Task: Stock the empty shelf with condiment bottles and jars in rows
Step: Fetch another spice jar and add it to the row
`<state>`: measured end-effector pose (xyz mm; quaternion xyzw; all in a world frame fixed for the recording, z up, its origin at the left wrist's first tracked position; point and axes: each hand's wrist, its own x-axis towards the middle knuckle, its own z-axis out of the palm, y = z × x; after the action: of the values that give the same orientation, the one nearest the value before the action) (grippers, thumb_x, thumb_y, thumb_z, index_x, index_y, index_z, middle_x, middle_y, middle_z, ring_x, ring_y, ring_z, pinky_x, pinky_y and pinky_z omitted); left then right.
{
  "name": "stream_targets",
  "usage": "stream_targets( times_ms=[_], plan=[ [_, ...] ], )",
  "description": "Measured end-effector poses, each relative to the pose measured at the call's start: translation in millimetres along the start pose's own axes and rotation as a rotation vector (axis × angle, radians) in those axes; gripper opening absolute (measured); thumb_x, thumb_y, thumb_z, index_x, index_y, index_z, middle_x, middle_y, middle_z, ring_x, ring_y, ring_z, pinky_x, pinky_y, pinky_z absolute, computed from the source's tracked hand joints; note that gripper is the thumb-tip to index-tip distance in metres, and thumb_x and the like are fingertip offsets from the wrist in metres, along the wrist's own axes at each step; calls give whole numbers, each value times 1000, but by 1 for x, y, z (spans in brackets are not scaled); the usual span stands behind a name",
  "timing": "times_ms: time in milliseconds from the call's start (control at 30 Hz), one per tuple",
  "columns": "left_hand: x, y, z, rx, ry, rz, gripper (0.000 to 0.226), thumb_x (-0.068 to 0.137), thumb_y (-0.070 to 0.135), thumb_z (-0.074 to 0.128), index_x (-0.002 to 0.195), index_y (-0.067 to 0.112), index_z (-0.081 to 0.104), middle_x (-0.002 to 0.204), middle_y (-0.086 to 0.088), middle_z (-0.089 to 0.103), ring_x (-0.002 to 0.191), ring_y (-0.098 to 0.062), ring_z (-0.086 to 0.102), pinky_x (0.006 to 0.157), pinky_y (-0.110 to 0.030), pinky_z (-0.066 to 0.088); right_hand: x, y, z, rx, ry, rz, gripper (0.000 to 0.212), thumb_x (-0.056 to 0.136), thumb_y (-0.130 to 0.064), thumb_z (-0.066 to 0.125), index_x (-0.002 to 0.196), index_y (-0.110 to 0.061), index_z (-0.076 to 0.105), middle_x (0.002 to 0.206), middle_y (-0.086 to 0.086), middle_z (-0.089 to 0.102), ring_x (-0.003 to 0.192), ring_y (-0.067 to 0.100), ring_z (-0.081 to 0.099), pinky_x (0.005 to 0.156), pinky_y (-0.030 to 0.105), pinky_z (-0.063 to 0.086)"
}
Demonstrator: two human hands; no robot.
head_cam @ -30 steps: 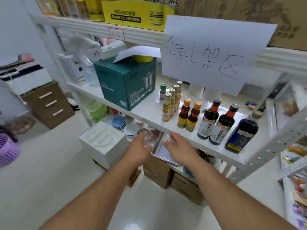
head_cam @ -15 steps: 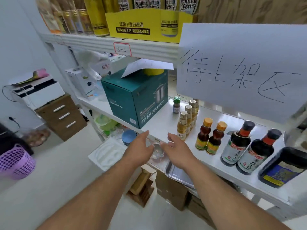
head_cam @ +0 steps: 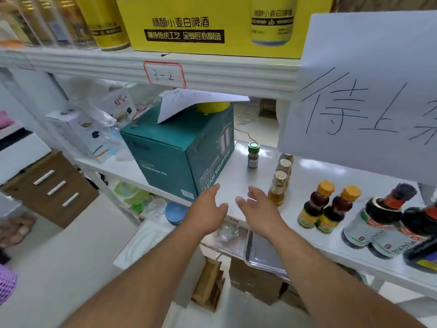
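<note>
A white shelf (head_cam: 238, 178) carries rows of condiment bottles. A small green-capped spice jar (head_cam: 253, 155) stands alone at the back. Beside it runs a row of gold-capped oil bottles (head_cam: 278, 188), then two orange-capped brown bottles (head_cam: 323, 207), then dark soy sauce bottles (head_cam: 380, 221) at the right. My left hand (head_cam: 206, 209) and my right hand (head_cam: 257, 207) hover open over the shelf's front edge, palms facing each other, holding nothing. My right hand is just left of the front oil bottle.
A teal steam soup pot box (head_cam: 182, 147) stands on the shelf left of my hands, paper on top. A large handwritten paper sign (head_cam: 364, 95) hangs at the right. Below lie a metal tray (head_cam: 262, 254), blue bowls (head_cam: 173, 213) and cardboard boxes.
Both hands have risen from below the shelf edge up over its front. The view has moved closer and tilted up toward the shelf.
</note>
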<state>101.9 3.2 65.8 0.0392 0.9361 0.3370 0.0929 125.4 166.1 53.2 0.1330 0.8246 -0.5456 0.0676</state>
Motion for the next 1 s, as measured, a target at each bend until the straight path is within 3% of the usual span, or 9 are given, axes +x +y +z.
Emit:
stream_targets(
  times_ms=[133, 300, 533, 700, 1000],
  plan=[
    [38, -16, -10, -16, -81, 66, 64, 100, 34, 55, 158, 26, 28, 163, 4, 31, 147, -20, 35, 113, -32, 31, 22, -6, 24, 4, 135, 63, 67, 100, -49, 58, 157, -24, 32, 161, -4, 41, 142, 16, 46, 116, 43, 41],
    [72, -21, -10, -98, -156, 98, 63, 99, 31, 58, 156, 26, 31, 162, 3, 34, 145, -20, 38, 113, -30, 32, 50, -12, 36, 6, 279, 122, 68, 100, -46, 57, 158, -19, 32, 159, -1, 42, 140, 16, 48, 108, 32, 38],
    [124, -12, 3, -124, -172, 57, 61, 99, 31, 56, 155, 32, 31, 161, 6, 34, 143, -21, 40, 115, -40, 38, 114, -13, 40, 53, 394, 168, 72, 98, -46, 60, 158, -18, 31, 158, 5, 43, 141, 22, 47, 113, 43, 41],
    [159, -5, 18, -185, -148, 29, 61, 99, 25, 55, 155, 29, 30, 162, 4, 33, 146, -23, 36, 117, -42, 36, 168, -7, 35, 65, 468, 235, 66, 98, -44, 60, 154, -17, 35, 151, 8, 48, 134, 29, 51, 99, 38, 43],
    [199, -10, 45, -277, -149, -30, 59, 102, 27, 51, 155, 36, 27, 163, 6, 29, 148, -23, 33, 118, -45, 35, 242, 8, 24, 110, 612, 257, 75, 96, -42, 67, 158, -21, 30, 162, 5, 37, 146, 29, 39, 115, 39, 34]
  ],
)
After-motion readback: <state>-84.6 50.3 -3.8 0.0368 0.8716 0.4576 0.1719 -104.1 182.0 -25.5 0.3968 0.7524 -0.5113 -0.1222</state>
